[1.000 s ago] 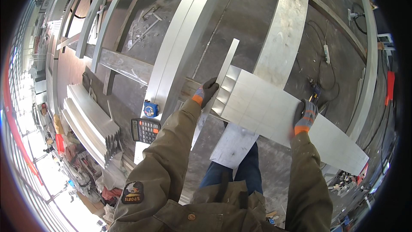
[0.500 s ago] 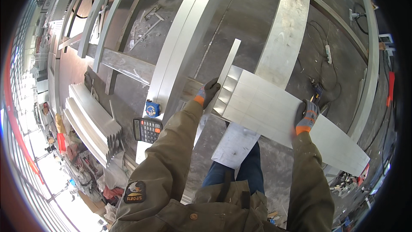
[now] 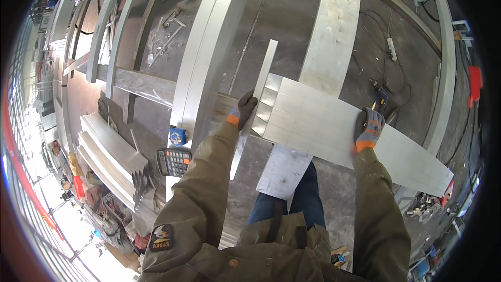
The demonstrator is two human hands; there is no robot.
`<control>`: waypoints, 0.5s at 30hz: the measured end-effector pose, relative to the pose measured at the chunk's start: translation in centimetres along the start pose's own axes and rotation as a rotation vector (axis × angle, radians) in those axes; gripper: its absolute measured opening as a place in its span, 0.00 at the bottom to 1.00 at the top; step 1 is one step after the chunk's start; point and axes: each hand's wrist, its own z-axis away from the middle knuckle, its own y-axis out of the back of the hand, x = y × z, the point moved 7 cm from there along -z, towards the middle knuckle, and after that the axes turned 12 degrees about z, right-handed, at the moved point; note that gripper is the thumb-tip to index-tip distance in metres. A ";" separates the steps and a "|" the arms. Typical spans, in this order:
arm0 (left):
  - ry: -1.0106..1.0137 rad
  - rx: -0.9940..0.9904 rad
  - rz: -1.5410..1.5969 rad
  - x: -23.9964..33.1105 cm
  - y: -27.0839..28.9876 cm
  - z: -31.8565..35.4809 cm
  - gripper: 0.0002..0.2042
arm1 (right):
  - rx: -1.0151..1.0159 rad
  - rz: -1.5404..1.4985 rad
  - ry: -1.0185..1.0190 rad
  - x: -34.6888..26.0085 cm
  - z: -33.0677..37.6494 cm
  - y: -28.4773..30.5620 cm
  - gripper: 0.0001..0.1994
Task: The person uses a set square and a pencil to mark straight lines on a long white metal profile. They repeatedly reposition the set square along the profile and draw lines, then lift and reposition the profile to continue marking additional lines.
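Observation:
A long silvery ribbed metal panel (image 3: 323,122) lies across in front of me, running from the middle down to the right. My left hand (image 3: 244,108), in a grey and orange glove, grips its left end. My right hand (image 3: 369,125), gloved the same way, holds its far edge near the middle. A narrow metal strip (image 3: 263,73) lies under the panel's left end, pointing away from me. A shorter metal sheet (image 3: 284,169) sits below the panel, above my legs.
A wide metal beam (image 3: 201,68) with a blue tape measure (image 3: 178,136) and a black calculator (image 3: 174,161) lies at my left. Another beam (image 3: 334,26) crosses ahead. Stacked metal profiles (image 3: 107,156) lie far left. A drill (image 3: 381,96) and cables lie on the floor.
My left hand has shifted slightly along the panel's left end. The panel and my right hand have barely moved.

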 end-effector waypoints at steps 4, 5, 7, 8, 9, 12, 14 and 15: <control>-0.020 0.020 -0.034 0.8 -0.1 0.3 0.23 | -0.016 -0.004 0.003 0.0 0.0 -0.1 0.12; 0.014 0.038 0.001 0.7 -0.1 0.6 0.23 | -0.023 0.022 0.019 0.0 0.1 -0.1 0.13; 0.030 0.030 -0.009 1.0 -0.3 0.5 0.24 | -0.040 0.036 0.020 0.1 0.1 -0.3 0.14; 0.064 0.036 -0.026 0.9 -0.3 0.5 0.25 | -0.046 0.035 0.018 0.2 0.1 -0.4 0.14; 0.034 0.020 -0.023 1.2 -0.4 0.6 0.25 | -0.043 0.045 0.018 0.2 0.1 -0.4 0.14; 0.039 0.024 -0.047 1.4 -0.3 0.9 0.26 | -0.036 0.065 0.024 0.2 0.1 -0.4 0.14; 0.019 0.011 -0.053 1.6 -0.3 0.9 0.27 | -0.023 0.053 0.027 0.2 0.1 -0.4 0.13; 0.019 0.015 -0.052 1.5 -0.2 0.9 0.26 | -0.035 0.056 0.023 0.2 0.1 -0.5 0.13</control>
